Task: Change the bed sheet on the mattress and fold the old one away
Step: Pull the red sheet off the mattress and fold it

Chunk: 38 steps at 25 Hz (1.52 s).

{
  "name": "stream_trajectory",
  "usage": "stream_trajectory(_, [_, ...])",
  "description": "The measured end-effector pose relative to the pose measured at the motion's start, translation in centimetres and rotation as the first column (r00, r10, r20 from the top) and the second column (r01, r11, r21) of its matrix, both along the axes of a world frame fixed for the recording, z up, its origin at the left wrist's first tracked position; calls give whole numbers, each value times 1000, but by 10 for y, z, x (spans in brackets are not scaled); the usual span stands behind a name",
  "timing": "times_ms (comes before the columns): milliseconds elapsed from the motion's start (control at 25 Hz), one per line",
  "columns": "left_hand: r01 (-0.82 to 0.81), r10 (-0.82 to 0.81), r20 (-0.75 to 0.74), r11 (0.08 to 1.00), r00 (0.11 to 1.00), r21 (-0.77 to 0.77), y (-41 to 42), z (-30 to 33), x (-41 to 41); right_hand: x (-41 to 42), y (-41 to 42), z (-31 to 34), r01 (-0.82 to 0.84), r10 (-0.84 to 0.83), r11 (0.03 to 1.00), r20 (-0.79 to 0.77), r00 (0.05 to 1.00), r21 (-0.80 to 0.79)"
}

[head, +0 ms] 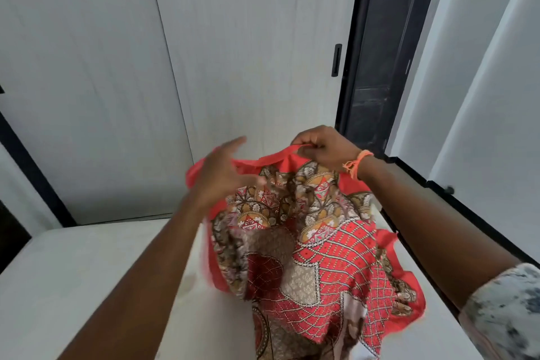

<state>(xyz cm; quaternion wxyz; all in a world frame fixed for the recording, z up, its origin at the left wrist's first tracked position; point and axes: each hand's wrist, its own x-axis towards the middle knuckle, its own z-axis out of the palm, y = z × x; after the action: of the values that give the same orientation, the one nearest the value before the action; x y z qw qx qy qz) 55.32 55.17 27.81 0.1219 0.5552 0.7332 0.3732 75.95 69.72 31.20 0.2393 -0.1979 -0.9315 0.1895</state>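
**Head view: two hands hold up a patterned red sheet over a bare mattress**

Head camera looks forward and down along two outstretched arms. Between them hangs a bed sheet (pixel 315 248), red-bordered, printed with ornate medallions and lattice in red, brown, gold and cream. It is bunched and draped, its upper red edge lifted in the air and its lower folds falling onto the mattress (pixel 76 278), a pale, uncovered surface that fills the lower left and runs under the cloth.

The right hand (pixel 324 146) is at the top of the sheet, fingers curled, pinching the red hem between thumb and fingertips. An orange thread bracelet (pixel 358 164) circles that wrist, and a mottled grey-white sleeve (pixel 508 310) shows at the lower right edge.

The left hand (pixel 225 175) is beside the sheet's upper left corner, blurred, with fingers spread and extended; the red edge passes just behind it, and whether it actually grips the cloth cannot be told.

Behind the bed stand pale grey wardrobe doors (pixel 204 52), one with a slim black handle (pixel 336 60). To the right is a dark, black-framed opening (pixel 371 47), then a white wall.
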Motion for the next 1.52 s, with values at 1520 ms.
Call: stream_trajectory(1520, [27, 12, -191, 979, 982, 201, -19, 9, -9, -67, -46, -57, -117, -95, 862, -383, 919, -493])
